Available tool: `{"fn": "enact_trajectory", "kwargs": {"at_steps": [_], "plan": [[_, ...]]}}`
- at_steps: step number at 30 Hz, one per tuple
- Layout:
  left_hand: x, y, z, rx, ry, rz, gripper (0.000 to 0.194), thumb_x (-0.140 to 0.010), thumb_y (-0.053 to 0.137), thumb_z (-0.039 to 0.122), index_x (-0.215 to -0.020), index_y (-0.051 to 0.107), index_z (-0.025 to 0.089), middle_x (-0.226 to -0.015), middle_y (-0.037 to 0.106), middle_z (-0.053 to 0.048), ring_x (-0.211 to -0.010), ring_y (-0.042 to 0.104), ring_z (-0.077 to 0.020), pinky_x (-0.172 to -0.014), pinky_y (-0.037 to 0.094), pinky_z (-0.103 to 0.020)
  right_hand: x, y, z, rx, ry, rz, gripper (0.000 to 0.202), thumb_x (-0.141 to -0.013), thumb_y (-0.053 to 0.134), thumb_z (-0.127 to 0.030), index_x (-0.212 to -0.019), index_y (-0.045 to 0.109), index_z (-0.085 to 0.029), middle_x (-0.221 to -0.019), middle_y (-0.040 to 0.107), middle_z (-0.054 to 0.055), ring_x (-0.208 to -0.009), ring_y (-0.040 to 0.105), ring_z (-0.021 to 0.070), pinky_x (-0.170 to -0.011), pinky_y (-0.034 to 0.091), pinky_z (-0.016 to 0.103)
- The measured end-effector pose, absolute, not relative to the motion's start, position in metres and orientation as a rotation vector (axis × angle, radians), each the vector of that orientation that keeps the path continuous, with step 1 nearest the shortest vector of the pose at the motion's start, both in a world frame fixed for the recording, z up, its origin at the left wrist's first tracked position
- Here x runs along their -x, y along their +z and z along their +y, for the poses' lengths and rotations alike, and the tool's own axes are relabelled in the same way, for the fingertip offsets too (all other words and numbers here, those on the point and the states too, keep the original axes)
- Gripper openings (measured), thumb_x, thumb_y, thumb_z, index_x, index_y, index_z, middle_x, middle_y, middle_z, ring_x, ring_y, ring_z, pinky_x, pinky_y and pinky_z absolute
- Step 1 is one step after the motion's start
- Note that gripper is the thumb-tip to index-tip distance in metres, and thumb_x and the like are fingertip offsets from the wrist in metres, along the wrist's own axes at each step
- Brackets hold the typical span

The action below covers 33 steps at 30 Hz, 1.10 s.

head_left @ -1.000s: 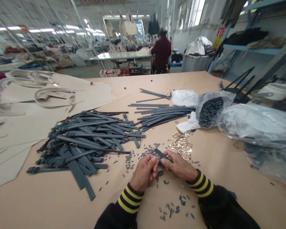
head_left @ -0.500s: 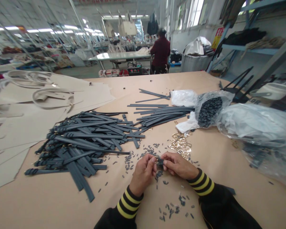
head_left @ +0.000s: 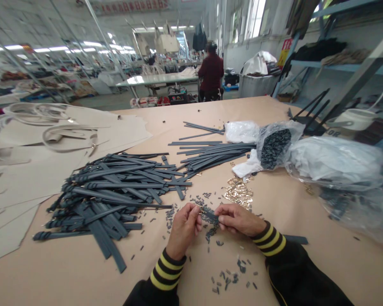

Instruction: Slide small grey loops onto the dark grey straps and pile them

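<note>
You have your left hand (head_left: 184, 227) and your right hand (head_left: 239, 219) close to each other over the near middle of the table (head_left: 83, 272). The dark strap (head_left: 210, 215) is between them, up off the table. Your right thumb and fingers pinch the strap from the right. Your left thumb and finger are curled in and pinch a small gold buckle (head_left: 202, 208) at the strap's left end. A dark strip (head_left: 296, 239) sticks out from under your right sleeve, and it is hard to tell if it is part of the same strap.

Lots of little dark bits (head_left: 207, 197) lie just past your hands and under them. More small pieces (head_left: 230, 278) lie near you, between your two sleeves. A shiny heap of gold buckles (head_left: 238, 193) sits just past your right hand.

To the left is a big messy pile of dark straps (head_left: 115, 187). Farther off, flat strips (head_left: 217, 155) lie in a bunch. A clear bag (head_left: 276, 144) full of dark loops is to the right of them. Big pale sheets (head_left: 19, 165) cover the far left. A person (head_left: 211, 72) in dark red is far away, past the table.
</note>
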<state>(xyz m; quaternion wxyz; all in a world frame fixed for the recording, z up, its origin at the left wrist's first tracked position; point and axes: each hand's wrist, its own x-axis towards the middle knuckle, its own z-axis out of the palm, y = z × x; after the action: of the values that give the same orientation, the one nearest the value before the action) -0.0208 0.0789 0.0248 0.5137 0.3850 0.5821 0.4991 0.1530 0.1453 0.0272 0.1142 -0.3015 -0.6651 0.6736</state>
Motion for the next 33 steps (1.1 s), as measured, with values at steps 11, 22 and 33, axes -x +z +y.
{"fn": "enact_trajectory", "kwargs": {"at_steps": [11,22,33], "plan": [[0.010,0.014,0.073,-0.436,1.071,0.674,0.027,-0.069,0.062,0.032,-0.066,0.041,0.015,-0.046,0.041,0.008,-0.033,0.034,-0.0004,-0.030,0.019,-0.010,-0.155,0.029,0.144,0.732,2.017,-2.009,0.019,-0.080,0.048,-0.032,-0.083,0.051,-0.014,-0.062,0.053,-0.004,-0.040,0.038,0.0018,-0.038,0.029,0.013],[0.000,0.007,0.073,-0.500,1.087,0.817,0.026,-0.074,0.056,0.035,-0.067,0.040,0.016,-0.044,0.039,0.009,-0.031,0.035,-0.0017,-0.029,0.022,-0.011,-0.139,0.023,0.131,0.802,1.771,-1.936,0.012,-0.080,0.049,-0.022,-0.090,0.041,-0.019,-0.061,0.052,-0.005,-0.041,0.044,0.0038,-0.039,0.034,0.013],[0.012,-0.003,0.071,-0.837,1.177,0.989,0.017,-0.077,0.053,0.030,-0.082,0.050,0.014,-0.070,0.055,0.000,-0.056,0.051,-0.0071,-0.051,0.042,-0.019,-0.138,0.022,0.134,0.821,1.586,-2.030,0.003,-0.080,0.047,-0.019,-0.081,0.048,-0.017,-0.065,0.055,-0.002,-0.051,0.051,0.0068,-0.049,0.042,0.018]]}}
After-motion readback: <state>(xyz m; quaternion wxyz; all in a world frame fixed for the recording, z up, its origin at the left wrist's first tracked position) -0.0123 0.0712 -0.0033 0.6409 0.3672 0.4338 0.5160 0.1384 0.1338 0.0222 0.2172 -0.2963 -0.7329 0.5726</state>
